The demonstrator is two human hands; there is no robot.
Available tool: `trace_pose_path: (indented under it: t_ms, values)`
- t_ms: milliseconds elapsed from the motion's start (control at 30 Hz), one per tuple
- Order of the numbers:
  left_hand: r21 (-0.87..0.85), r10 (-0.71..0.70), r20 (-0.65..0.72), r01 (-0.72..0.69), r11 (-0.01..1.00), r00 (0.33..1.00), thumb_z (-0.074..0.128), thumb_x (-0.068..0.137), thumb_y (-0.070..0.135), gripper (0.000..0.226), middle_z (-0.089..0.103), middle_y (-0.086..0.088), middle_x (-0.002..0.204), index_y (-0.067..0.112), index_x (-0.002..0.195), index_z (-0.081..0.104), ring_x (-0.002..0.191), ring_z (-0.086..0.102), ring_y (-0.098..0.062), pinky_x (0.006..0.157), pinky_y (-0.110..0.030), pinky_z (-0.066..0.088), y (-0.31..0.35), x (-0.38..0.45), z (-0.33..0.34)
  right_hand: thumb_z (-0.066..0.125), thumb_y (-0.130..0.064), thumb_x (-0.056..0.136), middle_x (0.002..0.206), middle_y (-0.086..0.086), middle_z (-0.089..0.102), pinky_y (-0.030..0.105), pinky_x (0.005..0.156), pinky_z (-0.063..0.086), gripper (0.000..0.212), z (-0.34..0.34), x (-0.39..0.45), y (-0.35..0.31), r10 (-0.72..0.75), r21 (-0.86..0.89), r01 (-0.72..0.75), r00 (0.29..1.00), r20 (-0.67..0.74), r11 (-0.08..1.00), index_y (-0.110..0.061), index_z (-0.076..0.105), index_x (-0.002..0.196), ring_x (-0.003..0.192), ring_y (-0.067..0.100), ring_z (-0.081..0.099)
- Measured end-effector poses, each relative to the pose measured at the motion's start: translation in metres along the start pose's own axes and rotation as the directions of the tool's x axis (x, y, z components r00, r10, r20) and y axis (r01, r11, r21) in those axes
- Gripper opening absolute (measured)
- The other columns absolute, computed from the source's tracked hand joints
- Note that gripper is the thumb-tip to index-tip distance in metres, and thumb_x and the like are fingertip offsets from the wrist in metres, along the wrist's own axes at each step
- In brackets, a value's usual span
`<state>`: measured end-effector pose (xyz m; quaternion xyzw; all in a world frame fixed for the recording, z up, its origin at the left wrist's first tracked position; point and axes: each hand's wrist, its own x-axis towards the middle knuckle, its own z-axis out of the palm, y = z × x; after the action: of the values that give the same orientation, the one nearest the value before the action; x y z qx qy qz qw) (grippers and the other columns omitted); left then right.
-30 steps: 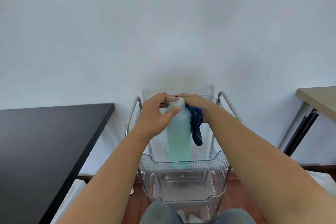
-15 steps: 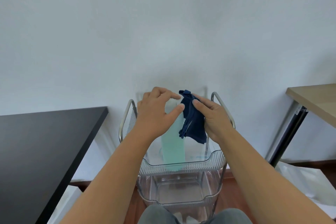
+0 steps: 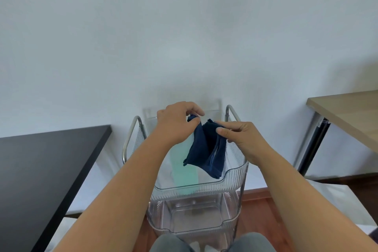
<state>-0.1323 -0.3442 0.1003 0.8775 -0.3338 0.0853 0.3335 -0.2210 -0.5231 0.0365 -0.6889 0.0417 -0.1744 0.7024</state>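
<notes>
Nearest the camera, 2 grey-clad knees (image 3: 171, 243) flank a cart's clear lower tray (image 3: 194, 229). Above it, the clear upper tray (image 3: 235, 180) holds a pale green bottle (image 3: 184, 178), which stands upright inside it. Its top is now hidden behind the dark blue cloth (image 3: 206, 149). The cloth hangs over the upper tray, in front of the bottle, held by its 2 top corners. The left hand (image 3: 176, 125) pinches 1 corner and the right hand (image 3: 243, 139) pinches the other, its fingers (image 3: 223, 130) curled on the fabric. 1 s ago the left hand gripped the bottle's cap and the right hand held the cloth bunched behind the bottle; now the left hand has let the bottle go and the cloth is spread between both hands. A black tabletop (image 3: 41, 170) lies left, a wooden tabletop (image 3: 347, 112) right, and a white wall (image 3: 184, 37) behind.
</notes>
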Motion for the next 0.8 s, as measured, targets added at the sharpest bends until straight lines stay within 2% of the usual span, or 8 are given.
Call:
trace_pose_path:
  t_ms: [133,233,333,433,533,633,700,800]
  values:
    - [0.193,0.082,0.052,-0.09,0.977,0.995,0.058,0.084,0.048,0.021,0.059,0.022,0.094,0.051,0.105,0.062,0.102,0.051,-0.004,0.086,-0.033,0.022,0.005,0.002,0.005,0.079,-0.006,0.075,0.092,0.015,0.076,0.031,0.078,0.058,0.027,-0.003,0.0,0.0,-0.007,0.093,0.004,0.999,0.034,0.996,-0.02,0.08,0.098,0.084,0.021,0.071]
    - [0.232,0.102,0.097,-0.122,0.965,0.99,0.054,0.082,0.067,0.033,0.065,0.027,0.09,0.054,0.112,0.06,0.097,0.051,0.002,0.085,-0.034,0.021,0.011,0.007,0.006,0.079,-0.002,0.071,0.088,0.01,0.076,0.023,0.075,0.056,0.032,-0.004,0.003,-0.003,-0.034,0.173,0.023,0.998,0.059,0.985,-0.022,0.08,0.096,0.084,0.021,0.072]
    - [0.135,0.066,0.144,-0.086,0.987,0.987,0.057,0.079,0.069,0.034,0.068,0.027,0.081,0.052,0.108,0.062,0.087,0.048,0.016,0.084,-0.033,0.021,0.012,0.013,0.005,0.069,0.011,0.08,0.094,0.012,0.076,0.022,0.081,0.055,0.036,-0.006,0.003,-0.005,-0.044,0.212,0.027,0.996,0.075,0.977,-0.02,0.08,0.096,0.092,0.021,0.071]
    - [0.125,0.049,0.186,-0.073,0.99,0.981,0.067,0.08,0.057,0.017,0.069,0.025,0.08,0.046,0.093,0.069,0.092,0.055,0.011,0.089,-0.034,0.025,0.014,0.017,0.005,0.065,0.015,0.081,0.09,0.014,0.076,0.024,0.079,0.055,0.035,-0.009,0.004,-0.009,-0.05,0.176,0.036,0.996,0.073,0.984,-0.013,0.075,0.1,0.083,0.019,0.071]
    - [0.375,0.066,0.212,-0.143,0.916,0.975,0.065,0.085,0.043,0.008,0.069,0.024,0.083,0.043,0.092,0.07,0.1,0.055,0.001,0.096,-0.038,0.019,0.017,0.013,0.009,0.066,0.006,0.083,0.086,0.011,0.076,0.032,0.074,0.055,0.031,-0.008,0.007,-0.004,0.023,-0.158,-0.03,0.999,-0.046,0.987,-0.017,0.068,0.104,0.078,0.021,0.07]
    - [0.537,0.116,0.193,-0.204,0.819,0.974,0.059,0.09,0.04,0.018,0.067,0.023,0.092,0.045,0.106,0.067,0.111,0.047,-0.009,0.099,-0.044,0.012,0.017,0.004,0.016,0.07,-0.027,0.085,0.089,-0.001,0.066,0.023,0.063,0.047,0.025,-0.002,0.003,0.014,0.163,-0.676,-0.153,0.985,-0.049,0.721,-0.028,0.062,0.11,0.074,0.011,0.062]
    - [0.554,0.123,0.171,-0.198,0.809,0.978,0.057,0.092,0.039,0.021,0.066,0.022,0.095,0.046,0.11,0.065,0.114,0.046,-0.011,0.099,-0.045,0.011,0.016,0.0,0.019,0.071,-0.035,0.084,0.1,-0.004,0.063,0.021,0.065,0.047,0.034,0.003,-0.001,0.027,0.279,-0.771,-0.174,0.96,0.006,0.613,-0.026,0.062,0.116,0.08,0.008,0.061]
    - [0.536,0.114,0.11,-0.155,0.83,0.987,0.054,0.092,0.043,0.021,0.065,0.021,0.1,0.048,0.11,0.065,0.115,0.047,-0.013,0.099,-0.045,0.014,0.009,-0.006,0.017,0.071,-0.03,0.085,0.117,0.002,0.063,0.029,0.08,0.055,0.036,0.008,0.0,0.037,0.329,-0.821,-0.173,0.944,0.02,0.544,-0.019,0.065,0.119,0.093,0.015,0.064]
